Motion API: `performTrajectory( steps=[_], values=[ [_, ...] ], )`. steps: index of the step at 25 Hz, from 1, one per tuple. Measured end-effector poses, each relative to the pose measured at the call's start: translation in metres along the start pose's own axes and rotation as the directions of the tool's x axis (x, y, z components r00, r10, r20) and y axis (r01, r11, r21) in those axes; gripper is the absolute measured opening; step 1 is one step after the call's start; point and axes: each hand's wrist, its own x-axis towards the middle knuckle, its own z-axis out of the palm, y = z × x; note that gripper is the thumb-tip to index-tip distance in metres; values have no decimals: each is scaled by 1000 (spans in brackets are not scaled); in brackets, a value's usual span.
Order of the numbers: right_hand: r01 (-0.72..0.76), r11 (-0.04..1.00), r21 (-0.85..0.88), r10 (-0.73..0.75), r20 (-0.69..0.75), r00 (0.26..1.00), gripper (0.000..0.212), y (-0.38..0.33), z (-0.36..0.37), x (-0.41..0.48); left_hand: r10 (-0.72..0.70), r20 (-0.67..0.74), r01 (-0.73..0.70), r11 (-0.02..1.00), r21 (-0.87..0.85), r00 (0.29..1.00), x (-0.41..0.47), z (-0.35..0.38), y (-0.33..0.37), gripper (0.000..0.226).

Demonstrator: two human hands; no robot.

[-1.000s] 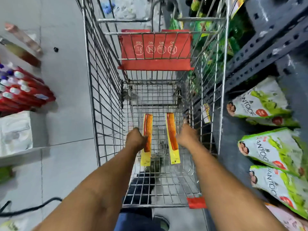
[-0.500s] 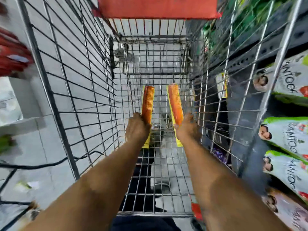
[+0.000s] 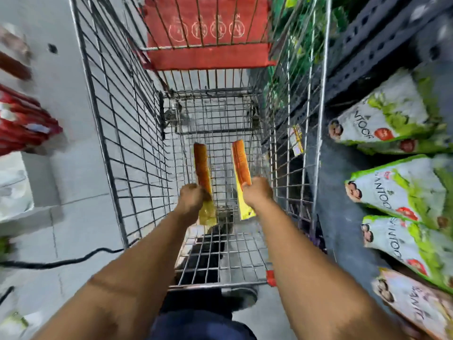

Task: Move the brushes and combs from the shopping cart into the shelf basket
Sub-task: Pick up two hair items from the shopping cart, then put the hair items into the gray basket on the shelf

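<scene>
Both of my arms reach down into a wire shopping cart [image 3: 117,133]. My left hand [image 3: 190,200] grips an orange comb on a yellow card [image 3: 202,168] by its lower part. My right hand [image 3: 257,192] grips a second orange comb on a yellow card [image 3: 240,163] the same way. Both combs point away from me, side by side, above the cart's wire floor. The shelf basket is not in view.
The cart's red child-seat flap [image 3: 208,55] stands at its far end. A dark metal shelf [image 3: 382,45] on the right holds green and white pouches [image 3: 397,192]. Red packs [image 3: 24,123] lie at the left. A black cable [image 3: 61,261] runs across the tiled floor.
My view has swung and pulled back a little. Both hands keep their hold on the combs, which now sit slightly higher above the cart floor.
</scene>
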Motion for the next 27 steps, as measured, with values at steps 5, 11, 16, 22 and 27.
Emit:
performTrajectory(
  steps=[5,11,16,22,27],
  values=[
    [78,985,151,-80,8,997,34,-13,-24,-57,145,4,-145,988,-57,989,-46,-20,14,11],
    [215,898,384,-217,-40,975,15,-15,-64,-143,317,18,-311,940,-140,948,-129,-41,30,11],
    [320,772,550,-291,-143,946,20,8,-115,-207,420,68,-389,882,-266,905,-201,-40,43,9],
    [460,561,688,-336,-319,886,15,62,-183,-284,520,349,-412,845,-341,779,-288,7,67,19],
    [534,399,745,-239,-478,845,18,133,-237,-337,548,577,-426,836,-346,605,-371,90,80,17]
  ],
)
